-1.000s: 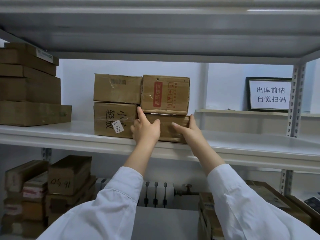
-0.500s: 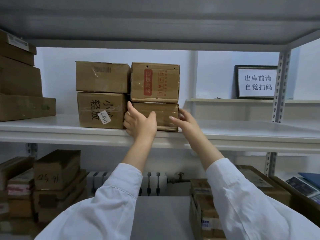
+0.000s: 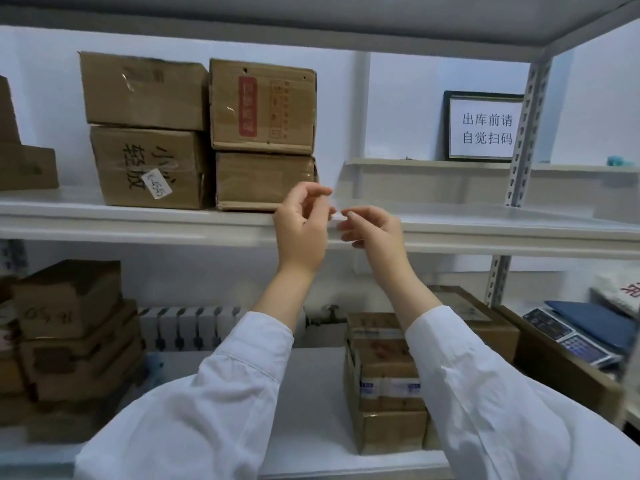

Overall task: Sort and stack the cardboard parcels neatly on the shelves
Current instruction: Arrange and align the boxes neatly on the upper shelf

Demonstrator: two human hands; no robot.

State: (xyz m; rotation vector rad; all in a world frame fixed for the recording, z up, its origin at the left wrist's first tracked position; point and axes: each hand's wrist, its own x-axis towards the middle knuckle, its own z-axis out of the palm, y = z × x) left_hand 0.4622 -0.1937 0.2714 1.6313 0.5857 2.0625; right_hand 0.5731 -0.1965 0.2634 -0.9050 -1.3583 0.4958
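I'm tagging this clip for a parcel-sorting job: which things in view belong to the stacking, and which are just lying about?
Part of the job: red-label parcel, plain parcel under it, handwritten parcel, top-left parcel, taped parcel below, middle shelf, left hand and right hand, both empty.
Lying about: framed sign, radiator, scale.
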